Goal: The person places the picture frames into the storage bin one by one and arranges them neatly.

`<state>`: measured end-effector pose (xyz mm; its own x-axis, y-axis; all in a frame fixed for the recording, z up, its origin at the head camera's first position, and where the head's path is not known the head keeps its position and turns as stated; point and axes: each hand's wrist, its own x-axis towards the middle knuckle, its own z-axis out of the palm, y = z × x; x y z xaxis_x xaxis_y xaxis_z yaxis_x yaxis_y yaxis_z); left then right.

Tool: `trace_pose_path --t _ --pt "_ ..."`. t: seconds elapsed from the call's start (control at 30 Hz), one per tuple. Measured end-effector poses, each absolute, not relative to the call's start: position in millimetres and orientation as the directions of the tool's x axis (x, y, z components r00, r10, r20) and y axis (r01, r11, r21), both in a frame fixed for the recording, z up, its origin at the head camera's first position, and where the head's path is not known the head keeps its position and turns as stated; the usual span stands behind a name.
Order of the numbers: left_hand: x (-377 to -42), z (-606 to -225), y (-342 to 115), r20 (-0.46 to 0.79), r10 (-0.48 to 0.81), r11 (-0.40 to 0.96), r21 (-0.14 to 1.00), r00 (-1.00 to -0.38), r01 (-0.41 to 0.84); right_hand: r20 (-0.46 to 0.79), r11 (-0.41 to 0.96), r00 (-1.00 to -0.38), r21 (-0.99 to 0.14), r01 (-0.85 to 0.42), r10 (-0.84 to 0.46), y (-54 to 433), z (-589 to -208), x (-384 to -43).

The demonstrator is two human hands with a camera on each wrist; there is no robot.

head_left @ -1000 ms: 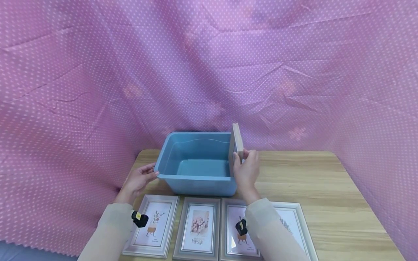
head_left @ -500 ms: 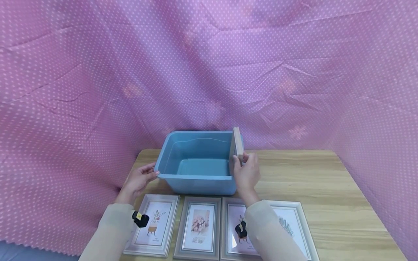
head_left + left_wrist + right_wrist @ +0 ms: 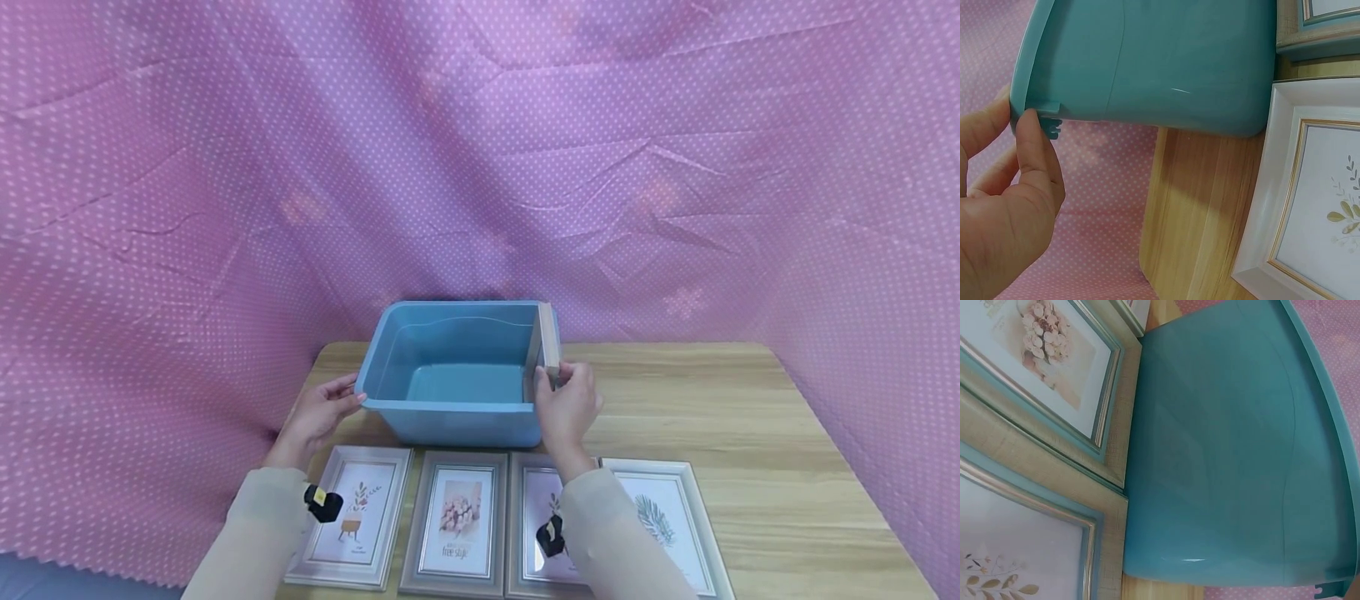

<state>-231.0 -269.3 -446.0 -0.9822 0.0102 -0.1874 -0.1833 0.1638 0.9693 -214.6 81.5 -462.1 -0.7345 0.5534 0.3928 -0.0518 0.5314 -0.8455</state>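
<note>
My left hand (image 3: 318,415) pinches the rim at the near left corner of a blue plastic tub (image 3: 457,427). In the left wrist view, the thumb and fingers sit either side of that rim. At the tub's right end, my right hand (image 3: 567,408) grips the near edge of a photo frame (image 3: 550,337). This frame stands on its side edge inside the tub against the right wall, its top about level with the rim. Its picture side is seen almost edge-on. The right wrist view shows mainly the tub's outer wall (image 3: 1222,456), with the held frame hidden.
In front of the tub lies a row of several photo frames: a potted-plant print (image 3: 358,508), a "free style" flower print (image 3: 457,521), another plant print (image 3: 536,483) partly under the right forearm, and a leaf print (image 3: 663,504). A dotted pink curtain (image 3: 480,167) surrounds the wooden table (image 3: 750,433).
My right hand has lowered the photo frame deeper into the right end of the tub, from standing well above the rim to about level with it. The left hand stays on the rim.
</note>
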Motion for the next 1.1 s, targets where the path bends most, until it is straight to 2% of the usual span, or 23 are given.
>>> trace_pose_path --t 0.37,0.9,1.1 --pt "-232 -450 -270 -0.180 0.020 0.160 0.972 -0.984 -0.174 0.405 0.497 -0.703 -0.864 -0.084 0.585 80 -470 -209" --pt "-229 -447 -270 -0.173 0.032 0.159 0.973 -0.984 -0.166 0.395 0.493 -0.696 -0.867 -0.068 0.599 79 -477 -200" --pt "-228 -446 -271 -0.180 0.040 0.163 0.972 -0.983 -0.171 0.345 0.445 -0.729 -0.893 -0.061 0.591 81 -477 -199"
